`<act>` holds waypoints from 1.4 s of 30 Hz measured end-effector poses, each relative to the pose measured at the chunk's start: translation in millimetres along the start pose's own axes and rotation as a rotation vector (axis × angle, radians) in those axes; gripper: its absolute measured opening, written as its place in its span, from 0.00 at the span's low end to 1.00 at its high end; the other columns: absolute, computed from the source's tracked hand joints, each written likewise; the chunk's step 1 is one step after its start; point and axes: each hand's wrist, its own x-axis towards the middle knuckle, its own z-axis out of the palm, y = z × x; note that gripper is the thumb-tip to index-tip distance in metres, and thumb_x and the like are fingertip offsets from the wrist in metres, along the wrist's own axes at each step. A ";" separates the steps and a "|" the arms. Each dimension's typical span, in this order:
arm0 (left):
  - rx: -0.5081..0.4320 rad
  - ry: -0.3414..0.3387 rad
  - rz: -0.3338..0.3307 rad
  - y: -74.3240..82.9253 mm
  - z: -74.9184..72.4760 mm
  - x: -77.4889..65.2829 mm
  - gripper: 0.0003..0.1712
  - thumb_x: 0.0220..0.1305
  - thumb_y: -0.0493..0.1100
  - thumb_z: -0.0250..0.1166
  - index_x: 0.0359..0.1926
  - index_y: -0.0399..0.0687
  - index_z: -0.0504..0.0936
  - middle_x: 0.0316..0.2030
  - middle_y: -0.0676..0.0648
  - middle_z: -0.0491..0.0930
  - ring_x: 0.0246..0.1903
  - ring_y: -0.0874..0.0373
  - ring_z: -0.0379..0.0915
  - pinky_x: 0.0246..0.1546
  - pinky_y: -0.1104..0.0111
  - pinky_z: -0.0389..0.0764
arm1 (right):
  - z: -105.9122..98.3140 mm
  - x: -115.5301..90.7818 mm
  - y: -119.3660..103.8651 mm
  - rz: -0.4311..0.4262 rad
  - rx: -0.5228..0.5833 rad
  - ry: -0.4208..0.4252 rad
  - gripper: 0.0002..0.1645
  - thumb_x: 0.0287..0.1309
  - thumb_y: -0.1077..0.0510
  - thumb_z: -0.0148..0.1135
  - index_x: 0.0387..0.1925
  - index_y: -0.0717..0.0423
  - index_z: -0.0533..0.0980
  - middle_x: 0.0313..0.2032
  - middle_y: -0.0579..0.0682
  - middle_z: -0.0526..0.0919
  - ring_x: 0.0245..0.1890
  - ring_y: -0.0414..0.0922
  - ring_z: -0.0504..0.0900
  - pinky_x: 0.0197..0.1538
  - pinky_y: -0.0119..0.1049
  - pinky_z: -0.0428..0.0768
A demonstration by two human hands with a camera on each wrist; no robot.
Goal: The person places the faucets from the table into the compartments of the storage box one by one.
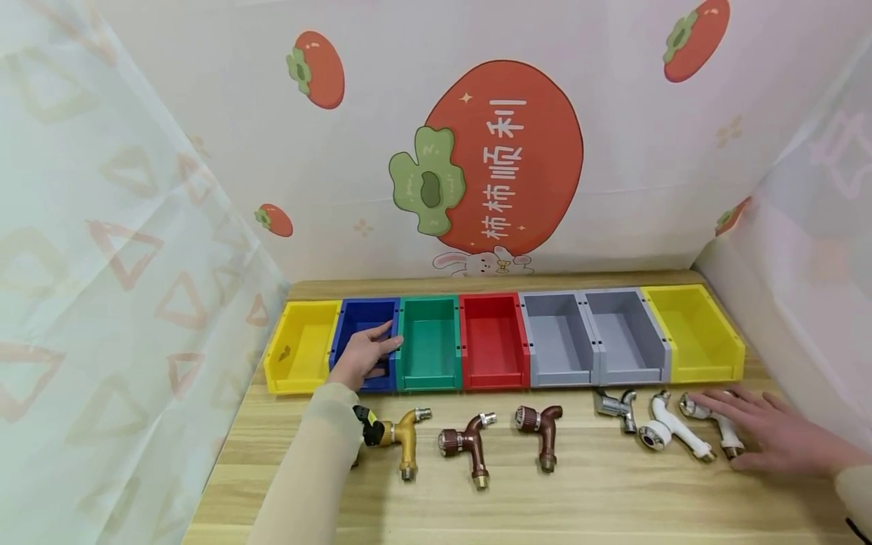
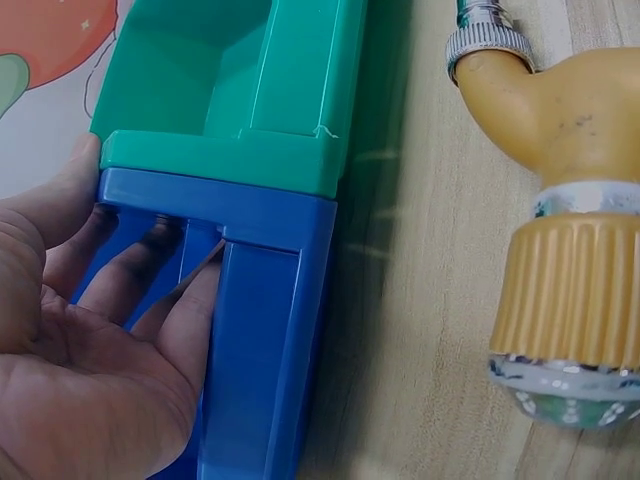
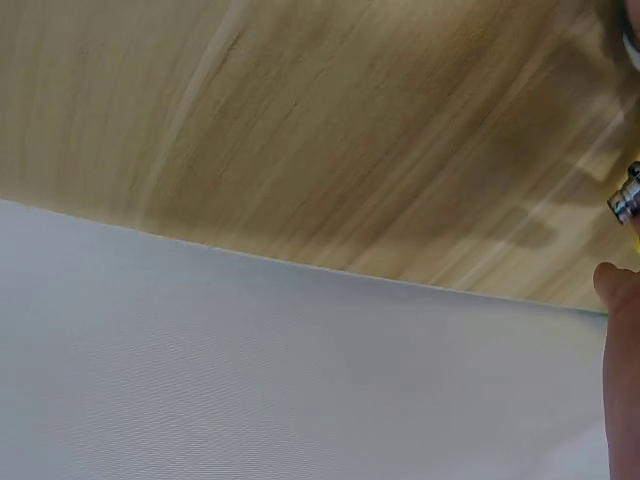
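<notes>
My left hand [image 1: 364, 354] reaches into the blue bin [image 2: 270, 350], second from the left in a row. In the left wrist view its thumb [image 2: 75, 190] lies at the green bin's [image 2: 225, 150] edge and the fingers are inside the blue bin, pinching the wall where the two meet. A gold faucet [image 1: 406, 443] lies near the left sleeve. At the far right, my right hand [image 1: 770, 428] is over a white faucet [image 1: 727, 435] with fingers extended, partly covering it. Only its thumb [image 3: 618, 287] shows at the right wrist view's edge, near a metal faucet end [image 3: 625, 198].
Two maroon faucets [image 1: 474, 446] [image 1: 547, 439] lie mid-table. A small chrome faucet [image 1: 616, 409] and another white faucet [image 1: 674, 428] lie left of the right hand. Yellow [image 1: 303, 382], red [image 1: 496, 376], grey [image 1: 562, 376] and another yellow bin [image 1: 708, 371] complete the row before the printed backdrop [image 1: 368, 166].
</notes>
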 end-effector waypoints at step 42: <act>0.016 0.003 0.009 -0.5 0.7 0.6 0.37 0.73 0.52 0.64 0.79 0.68 0.62 0.75 0.46 0.64 0.70 0.43 0.66 0.65 0.42 0.73 | -41.5 42.1 8.2 -0.310 -0.355 0.301 0.40 0.77 0.45 0.17 0.69 0.44 0.75 0.61 0.61 0.79 0.76 0.74 0.49 0.61 0.66 0.73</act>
